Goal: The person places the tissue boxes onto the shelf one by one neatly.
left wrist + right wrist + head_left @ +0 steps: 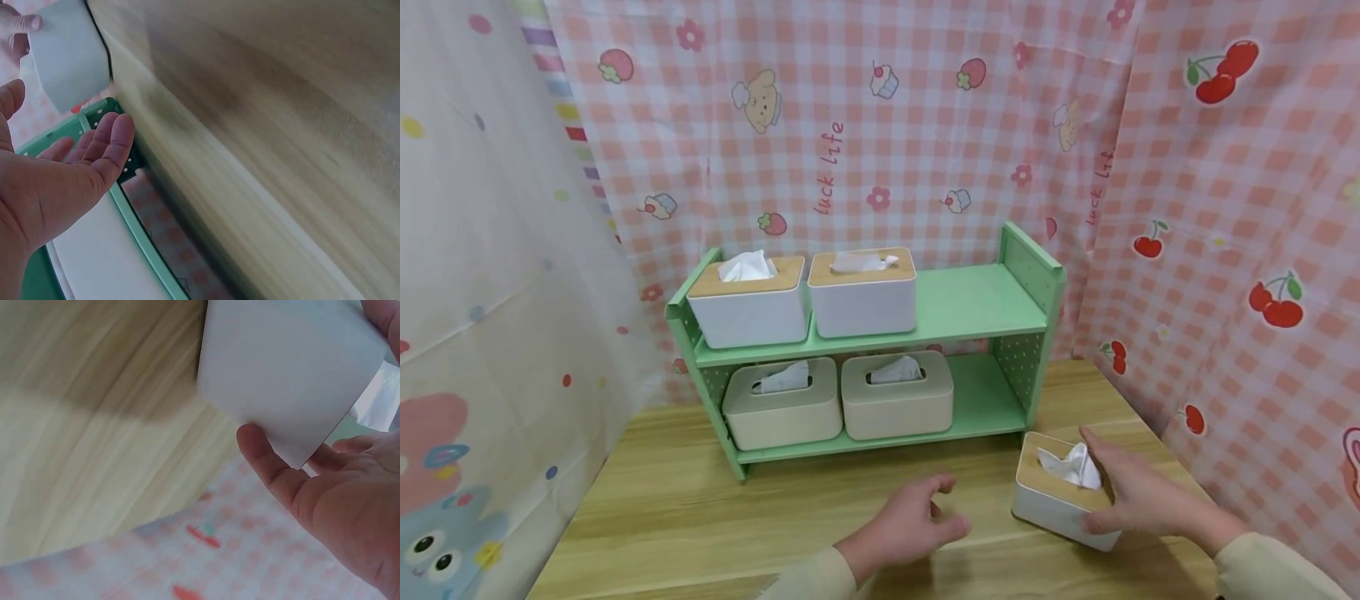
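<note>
A tissue box (1051,506) with white sides and a wood-coloured lid sits at the right of the table, a white tissue sticking up from its slot. My right hand (1150,497) grips it from the right, thumb on the near side and fingers over the far end. In the right wrist view the fingers press against the box's white wall (287,369). My left hand (910,523) hovers over the table to the left of that box, fingers loosely bent and holding nothing. The left wrist view shows its palm (56,181) bare.
Behind the hands stands a green two-tier shelf (981,304). Two white wood-lidded tissue boxes, one on the left (748,317) and one beside it (863,308), fill its upper left. Below are two beige boxes (786,421). Patterned curtains (880,142) surround the wooden table (647,508).
</note>
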{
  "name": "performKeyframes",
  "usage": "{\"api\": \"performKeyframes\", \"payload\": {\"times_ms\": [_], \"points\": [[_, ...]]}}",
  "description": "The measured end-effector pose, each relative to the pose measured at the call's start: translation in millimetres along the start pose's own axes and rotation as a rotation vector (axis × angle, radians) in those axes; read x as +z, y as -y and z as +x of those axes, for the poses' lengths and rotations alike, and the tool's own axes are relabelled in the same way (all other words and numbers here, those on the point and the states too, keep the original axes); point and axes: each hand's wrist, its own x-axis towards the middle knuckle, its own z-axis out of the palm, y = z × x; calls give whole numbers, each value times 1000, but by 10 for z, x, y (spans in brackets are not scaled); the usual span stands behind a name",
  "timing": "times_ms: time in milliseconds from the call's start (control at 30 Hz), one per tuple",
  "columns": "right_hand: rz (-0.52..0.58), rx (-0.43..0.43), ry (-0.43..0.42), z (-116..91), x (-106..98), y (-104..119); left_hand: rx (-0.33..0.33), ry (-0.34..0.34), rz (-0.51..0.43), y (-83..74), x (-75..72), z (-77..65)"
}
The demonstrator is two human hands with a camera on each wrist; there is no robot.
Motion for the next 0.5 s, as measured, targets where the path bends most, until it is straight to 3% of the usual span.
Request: {"api": "performKeyframes", "payload": {"times_ms": [300,500], "points": [[51,-120,30,252,162,457,-10,6,19,13,81,0],[103,-125,15,314,241,619,-38,19,-9,23,77,-21]]}}
